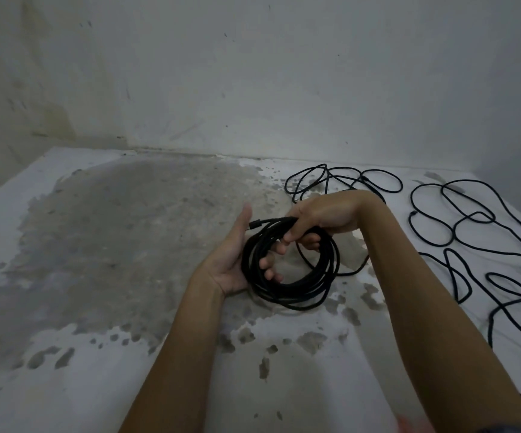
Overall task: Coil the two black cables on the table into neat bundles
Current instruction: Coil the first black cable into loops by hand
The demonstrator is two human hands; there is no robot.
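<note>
Now cable coil (284, 295) between left hand (229, 264) and right hand (324, 214), plug (254, 225) leftward.

Head-worn view, forward-down, apparently close over table (112, 260)

Coiled cable (250, 260): no print, brand or number can be read on it.
Loose cable (410, 198): no lettering can be made out.
Table (97, 245): grey stains only, no writing.
Wall (253, 73): scuffs and marks, no sign or label.
</note>
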